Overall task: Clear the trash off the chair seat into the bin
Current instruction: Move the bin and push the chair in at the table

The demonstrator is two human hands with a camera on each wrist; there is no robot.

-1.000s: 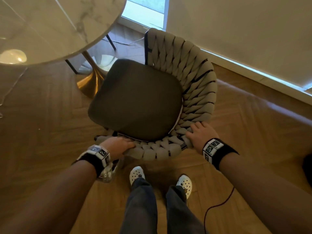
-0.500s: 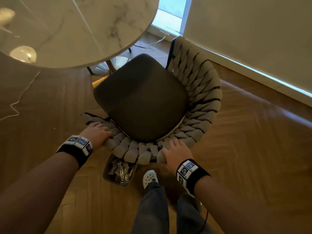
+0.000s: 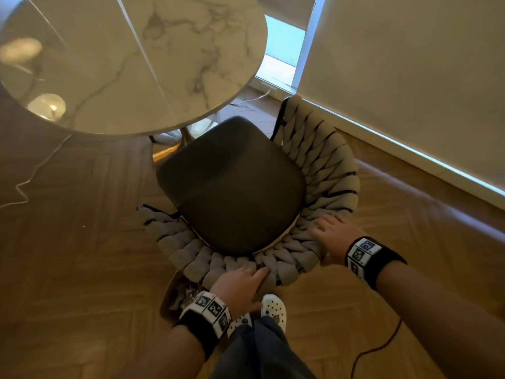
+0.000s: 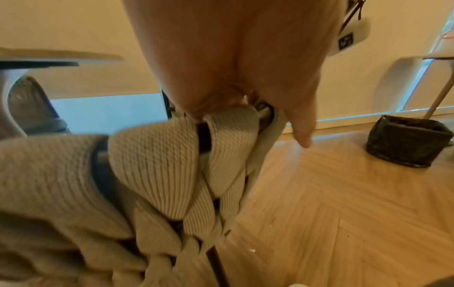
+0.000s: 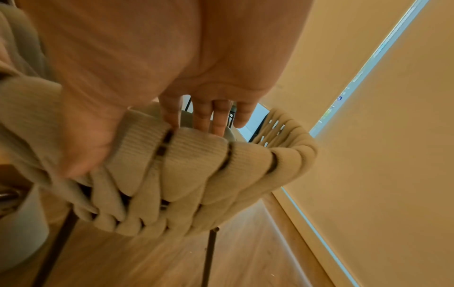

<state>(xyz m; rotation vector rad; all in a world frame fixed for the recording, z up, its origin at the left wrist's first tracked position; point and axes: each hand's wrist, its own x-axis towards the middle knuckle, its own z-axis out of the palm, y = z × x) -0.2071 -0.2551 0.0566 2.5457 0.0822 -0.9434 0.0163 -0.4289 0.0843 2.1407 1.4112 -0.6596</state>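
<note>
left hand (image 3: 240,285) grips the near edge of the woven chair back (image 3: 325,170), fingers curled over the top. right hand (image 3: 336,231) clamps the back's right rim, fingers over the top, thumb outside. seat (image 3: 232,187) faces the table (image 3: 136,64). bin (image 3: 168,299) stands on the floor below the left hand.

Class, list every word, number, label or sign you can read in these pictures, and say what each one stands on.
No text reads clearly.
Left wristband and right wristband: black-and-white square code patterns, no letters.
Black tag on a white object by the wall: pale marks, too blurred to read.
The chair and the table: nothing written.
</note>
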